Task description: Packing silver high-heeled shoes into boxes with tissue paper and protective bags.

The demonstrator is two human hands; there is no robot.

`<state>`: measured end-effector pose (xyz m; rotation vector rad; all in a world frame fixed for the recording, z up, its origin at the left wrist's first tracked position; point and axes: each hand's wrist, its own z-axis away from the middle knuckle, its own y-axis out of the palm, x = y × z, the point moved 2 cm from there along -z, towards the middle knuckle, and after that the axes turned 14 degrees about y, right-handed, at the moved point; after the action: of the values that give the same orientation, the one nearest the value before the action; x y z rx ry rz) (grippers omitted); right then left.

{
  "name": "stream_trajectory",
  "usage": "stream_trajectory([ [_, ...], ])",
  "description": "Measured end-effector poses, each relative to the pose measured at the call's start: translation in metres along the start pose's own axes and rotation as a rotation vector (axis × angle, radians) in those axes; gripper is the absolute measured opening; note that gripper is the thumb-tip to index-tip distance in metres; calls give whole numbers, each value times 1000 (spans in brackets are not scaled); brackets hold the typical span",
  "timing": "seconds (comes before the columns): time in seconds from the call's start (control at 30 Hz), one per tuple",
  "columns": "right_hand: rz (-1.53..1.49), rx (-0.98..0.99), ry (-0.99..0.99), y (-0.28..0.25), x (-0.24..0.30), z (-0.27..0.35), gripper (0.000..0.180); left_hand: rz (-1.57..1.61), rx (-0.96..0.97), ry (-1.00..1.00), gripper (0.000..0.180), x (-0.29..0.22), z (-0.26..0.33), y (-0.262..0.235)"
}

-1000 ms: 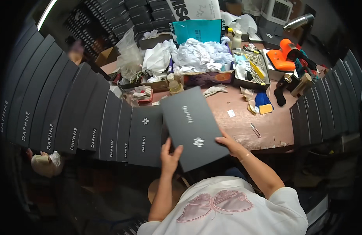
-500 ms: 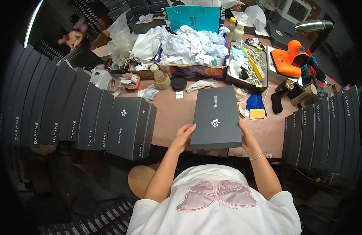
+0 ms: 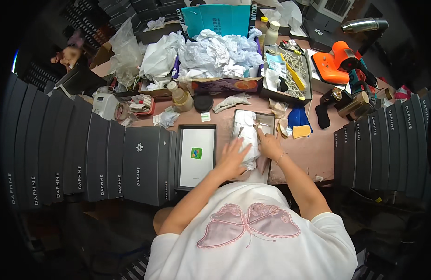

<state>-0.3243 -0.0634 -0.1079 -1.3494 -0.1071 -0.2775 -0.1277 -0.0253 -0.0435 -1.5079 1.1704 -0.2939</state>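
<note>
An uncovered dark shoe box [image 3: 270, 122] lies on the table in front of me, with crumpled white wrapping paper [image 3: 246, 120] along its left side. What the paper covers is hidden. My left hand [image 3: 232, 158] is over the lower left part of the paper, open, with its fingers spread. My right hand [image 3: 270, 145] reaches over the box's right side, its fingers apart and one stretched to the paper's edge; it holds nothing I can see. Left of the box, the dark lid [image 3: 179, 156] lies upturned, showing a white inside and a small green square sticker.
Rows of dark shoe boxes stand at the left [image 3: 145, 158] and right [image 3: 395, 144]. At the back are a carton of crumpled paper [image 3: 220, 53], a tray of white sticks [image 3: 297, 95] and an orange tool [image 3: 332, 70]. A bottle [image 3: 182, 99] and blue cloth [image 3: 297, 116] lie nearer.
The box I held in both hands now rests on the table, uncovered. Its lid has come off and lies upturned to the left. Both hands have moved to the white paper inside.
</note>
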Motion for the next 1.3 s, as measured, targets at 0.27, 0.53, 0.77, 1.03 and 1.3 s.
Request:
stream_trajectory([
  [0.27,-313,20,175,-16,-6,0,36,660,-532,-359,22,70,-15,-52],
  [0.53,-1064,111,320,-19,-72,9,35,-319,192,-376,40,114,62,-89],
  [0.77,-612,327,-211,-108,-28,-4,31,542,-96,-109,55,48,-80,-125],
  [1.03,-389,944,-537,-99,44,6,30,1178,508,-377,37,39,-29,-33],
  [1.3,-320,873,-719,-111,92,8,28,-367,-94,-194,30,117,31,-115],
])
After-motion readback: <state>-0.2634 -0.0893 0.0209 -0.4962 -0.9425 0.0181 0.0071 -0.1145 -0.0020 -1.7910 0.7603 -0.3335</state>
